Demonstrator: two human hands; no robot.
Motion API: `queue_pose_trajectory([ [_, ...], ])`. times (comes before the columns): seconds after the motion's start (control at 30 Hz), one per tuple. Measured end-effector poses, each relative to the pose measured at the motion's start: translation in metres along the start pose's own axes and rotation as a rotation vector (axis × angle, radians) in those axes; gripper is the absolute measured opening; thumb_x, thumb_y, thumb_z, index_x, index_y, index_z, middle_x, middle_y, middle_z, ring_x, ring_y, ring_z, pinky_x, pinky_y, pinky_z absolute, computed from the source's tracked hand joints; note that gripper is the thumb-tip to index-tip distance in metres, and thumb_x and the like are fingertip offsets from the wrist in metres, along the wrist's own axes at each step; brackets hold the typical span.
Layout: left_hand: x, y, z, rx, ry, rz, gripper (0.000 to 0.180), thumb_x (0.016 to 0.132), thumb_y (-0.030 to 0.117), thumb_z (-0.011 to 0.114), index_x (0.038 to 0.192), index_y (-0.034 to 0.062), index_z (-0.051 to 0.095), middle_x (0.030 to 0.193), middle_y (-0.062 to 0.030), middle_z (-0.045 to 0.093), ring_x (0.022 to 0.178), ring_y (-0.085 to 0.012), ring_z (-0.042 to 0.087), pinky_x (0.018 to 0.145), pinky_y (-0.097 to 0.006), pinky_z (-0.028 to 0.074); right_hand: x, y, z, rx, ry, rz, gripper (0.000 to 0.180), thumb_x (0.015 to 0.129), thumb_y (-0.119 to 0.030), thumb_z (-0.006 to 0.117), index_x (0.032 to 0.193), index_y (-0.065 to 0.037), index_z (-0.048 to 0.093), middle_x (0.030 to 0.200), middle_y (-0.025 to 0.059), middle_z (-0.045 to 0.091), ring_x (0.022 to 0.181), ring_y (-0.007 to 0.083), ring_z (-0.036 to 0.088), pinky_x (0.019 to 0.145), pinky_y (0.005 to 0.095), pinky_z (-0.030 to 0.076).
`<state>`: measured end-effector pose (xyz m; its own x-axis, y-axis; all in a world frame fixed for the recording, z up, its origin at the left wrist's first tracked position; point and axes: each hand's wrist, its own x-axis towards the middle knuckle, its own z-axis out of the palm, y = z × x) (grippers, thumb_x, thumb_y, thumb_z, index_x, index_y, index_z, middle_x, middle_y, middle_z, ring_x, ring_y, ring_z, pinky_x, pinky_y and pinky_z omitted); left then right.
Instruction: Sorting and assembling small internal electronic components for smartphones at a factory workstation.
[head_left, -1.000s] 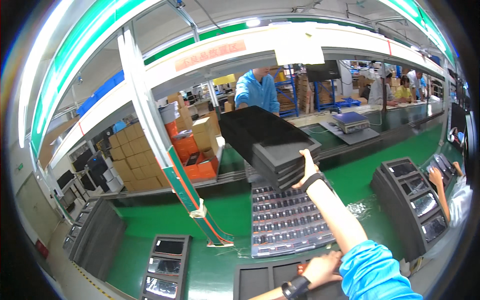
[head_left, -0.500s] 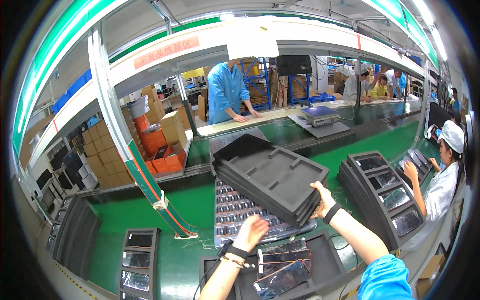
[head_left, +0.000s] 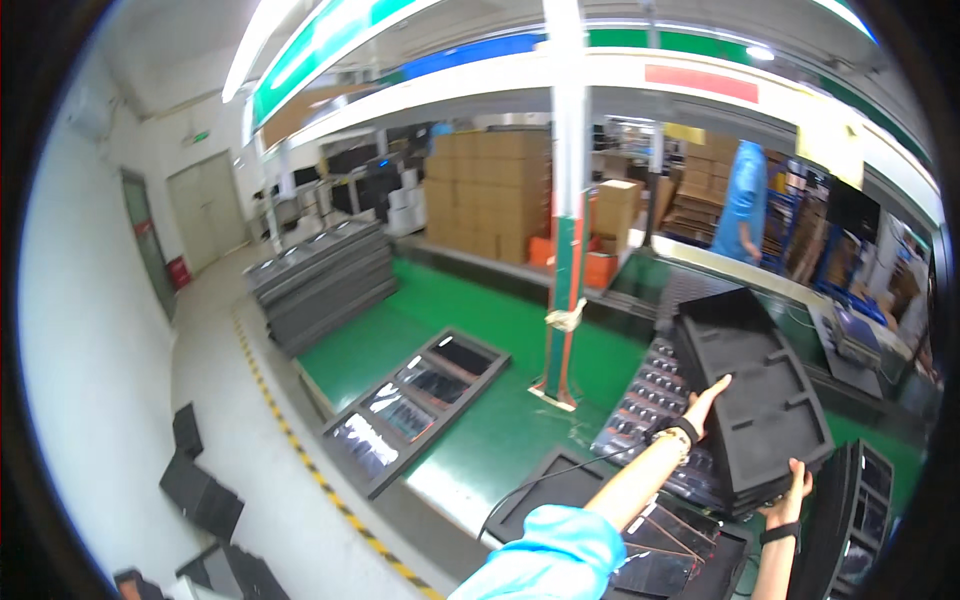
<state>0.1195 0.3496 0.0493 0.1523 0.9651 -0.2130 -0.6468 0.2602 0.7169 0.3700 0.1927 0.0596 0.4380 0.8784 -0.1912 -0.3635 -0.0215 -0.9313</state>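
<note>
A stack of black foam trays (head_left: 755,405) with empty recesses lies tilted over the plastic tray (head_left: 640,400) holding rows of small dark parts. My left hand (head_left: 704,408) grips the stack's left edge, its fingers over the rim. At the near right corner, my right hand (head_left: 790,492) holds the same stack, its lower fingers partly hidden. Below my forearms sits another black tray (head_left: 545,492), with dark glass screen panels (head_left: 660,565) and thin reddish strips in it. My left sleeve and forearm cover part of this tray.
A foam tray of several screen panels (head_left: 415,400) lies on the green bench, left of a post (head_left: 565,330). Stacked trays (head_left: 325,285) stand at the bench's far left end. More filled trays (head_left: 850,530) stand at right. A person in blue (head_left: 740,205) is beyond the bench.
The view has swung left, bringing in the wall and floor. My left hand, earlier apart from the tray stack, now grips its left edge; my right hand still holds the near corner.
</note>
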Motion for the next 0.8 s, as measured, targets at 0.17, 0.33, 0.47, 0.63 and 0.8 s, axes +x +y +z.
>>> queue_pose_trajectory([
  [0.17,-0.034,0.006,0.005,-0.356,-0.406,-0.066,0.073,0.082,0.059,0.07,0.133,0.0085,0.056,0.13,-0.0121,0.061,0.122,-0.0265,0.055,0.105,-0.045,0.041,-0.025,0.009,-0.009,-0.032,0.019,-0.353,0.095,0.081,-0.044,0.075,0.155,-0.028,0.016,0.15,0.0116,0.04,0.139,0.035,0.034,0.102,0.0718,0.023],
  [0.33,-0.077,0.004,0.018,-0.502,-0.536,-0.04,0.074,0.088,0.059,0.062,0.139,0.0068,0.051,0.14,-0.0158,0.054,0.128,-0.0311,0.05,0.108,-0.047,0.039,-0.097,0.003,-0.011,-0.077,0.17,-0.537,0.084,0.086,-0.039,0.07,0.154,-0.027,0.022,0.156,0.0147,0.029,0.14,0.0299,0.035,0.106,0.0648,0.018],
  [0.47,-0.098,-0.004,0.043,-0.491,-0.624,-0.014,0.08,0.086,0.062,0.064,0.142,0.0073,0.048,0.144,-0.0154,0.05,0.131,-0.0313,0.048,0.11,-0.048,0.036,-0.113,0.008,-0.049,-0.018,0.096,-0.816,0.079,0.087,-0.021,0.072,0.151,-0.01,0.026,0.151,0.0191,0.031,0.136,0.0296,0.036,0.115,0.0426,0.029],
  [0.63,-0.126,-0.008,0.057,-0.551,-0.547,-0.013,0.061,0.086,0.049,0.07,0.13,0.009,0.057,0.128,-0.0122,0.06,0.118,-0.0284,0.057,0.101,-0.048,0.046,-0.16,-0.004,-0.046,0.017,0.172,-0.667,0.086,0.083,-0.003,0.07,0.153,-0.016,0.021,0.146,0.0163,0.033,0.135,0.0312,0.036,0.113,0.0467,0.033],
  [0.8,-0.128,-0.012,0.046,-0.411,-0.281,0.043,0.046,0.081,0.037,0.071,0.118,0.0106,0.062,0.116,-0.0088,0.066,0.11,-0.0285,0.06,0.1,-0.047,0.047,-0.153,0.007,-0.053,0.011,0.271,-0.422,0.094,0.087,-0.041,0.073,0.155,-0.031,0.009,0.161,0.0143,0.012,0.145,0.0372,0.02,0.105,0.0717,0.018],
])
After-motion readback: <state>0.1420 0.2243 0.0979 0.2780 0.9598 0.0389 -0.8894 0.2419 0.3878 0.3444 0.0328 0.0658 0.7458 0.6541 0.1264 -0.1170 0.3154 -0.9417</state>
